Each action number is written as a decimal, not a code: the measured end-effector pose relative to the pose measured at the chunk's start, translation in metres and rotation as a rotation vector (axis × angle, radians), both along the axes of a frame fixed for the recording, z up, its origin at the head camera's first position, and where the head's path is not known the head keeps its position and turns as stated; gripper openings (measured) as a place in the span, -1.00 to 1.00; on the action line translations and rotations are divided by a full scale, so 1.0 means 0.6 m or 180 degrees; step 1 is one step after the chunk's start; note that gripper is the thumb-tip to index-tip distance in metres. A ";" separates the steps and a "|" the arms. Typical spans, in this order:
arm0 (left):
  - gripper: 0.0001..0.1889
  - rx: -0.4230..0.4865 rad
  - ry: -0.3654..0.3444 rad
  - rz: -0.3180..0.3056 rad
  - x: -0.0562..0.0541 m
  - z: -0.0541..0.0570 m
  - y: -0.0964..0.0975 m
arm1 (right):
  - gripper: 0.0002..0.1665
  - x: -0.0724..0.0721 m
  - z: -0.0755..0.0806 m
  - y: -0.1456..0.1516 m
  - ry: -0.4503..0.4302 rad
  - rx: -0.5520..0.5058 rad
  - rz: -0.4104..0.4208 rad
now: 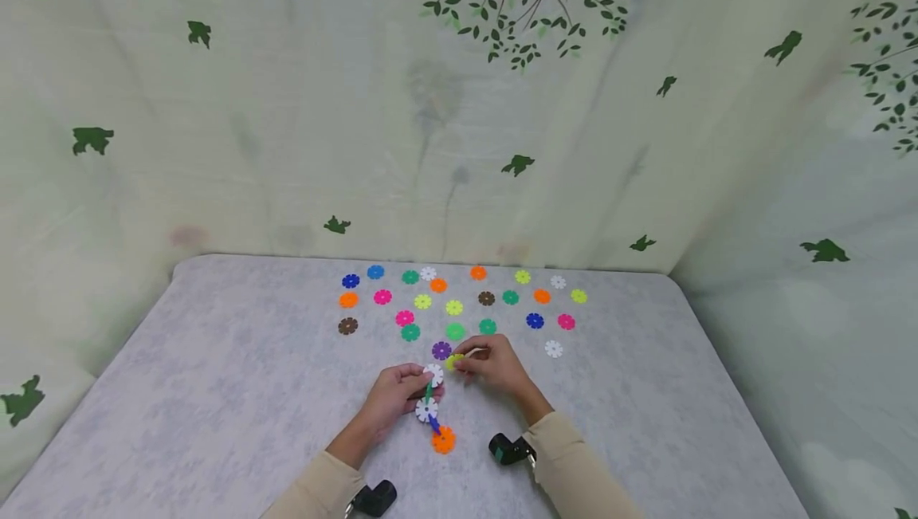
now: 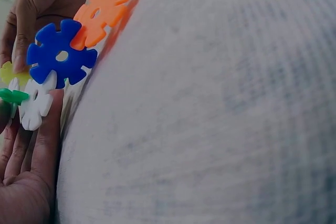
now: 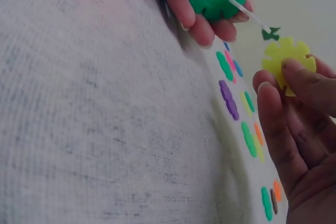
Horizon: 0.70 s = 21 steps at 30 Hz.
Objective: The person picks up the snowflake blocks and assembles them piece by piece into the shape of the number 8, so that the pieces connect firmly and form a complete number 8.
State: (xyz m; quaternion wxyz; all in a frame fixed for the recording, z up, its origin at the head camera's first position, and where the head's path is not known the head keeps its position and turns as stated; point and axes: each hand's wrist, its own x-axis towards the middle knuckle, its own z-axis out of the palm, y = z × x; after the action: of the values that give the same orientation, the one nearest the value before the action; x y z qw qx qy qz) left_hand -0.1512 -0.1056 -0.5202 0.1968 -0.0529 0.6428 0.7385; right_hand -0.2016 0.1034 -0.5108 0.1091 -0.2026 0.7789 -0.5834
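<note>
My left hand (image 1: pixel 390 398) grips a chain of interlocking flower-shaped plastic discs near its far end. From that end it runs through a white disc (image 1: pixel 434 374), a green disc (image 3: pixel 229 4), a second white disc (image 2: pixel 35 113), a blue disc (image 2: pixel 46 51) and an orange disc (image 2: pixel 107 4), slotted edge to edge. The orange end hangs toward my body, low over the table. Between thumb and fingertips, my right hand (image 1: pixel 498 363) pinches a yellow disc (image 3: pixel 286 49). Its edge is close to the far white disc.
Loose discs in many colours lie spread on the grey cloth-covered table (image 1: pixel 237 391) beyond my hands. A purple disc (image 1: pixel 441 351) and a light green disc (image 1: pixel 455 332) are closest. A leaf-patterned curtain (image 1: pixel 358 120) stands behind the table.
</note>
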 end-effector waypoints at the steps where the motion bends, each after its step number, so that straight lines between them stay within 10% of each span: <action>1: -0.71 0.0006 0.0005 0.0006 0.000 0.000 0.000 | -0.87 0.002 0.001 -0.002 0.0033 0.0025 -0.0011; 21: -0.72 -0.0191 0.0142 0.0187 0.006 0.003 0.007 | -0.93 0.007 0.005 -0.022 0.0700 0.0284 -0.0003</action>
State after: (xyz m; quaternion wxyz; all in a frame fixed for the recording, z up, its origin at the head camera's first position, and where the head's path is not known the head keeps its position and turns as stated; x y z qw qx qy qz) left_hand -0.1477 -0.1011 -0.5186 0.1590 -0.0611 0.6671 0.7252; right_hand -0.1976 0.0904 -0.5076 0.0316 -0.2599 0.8115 -0.5225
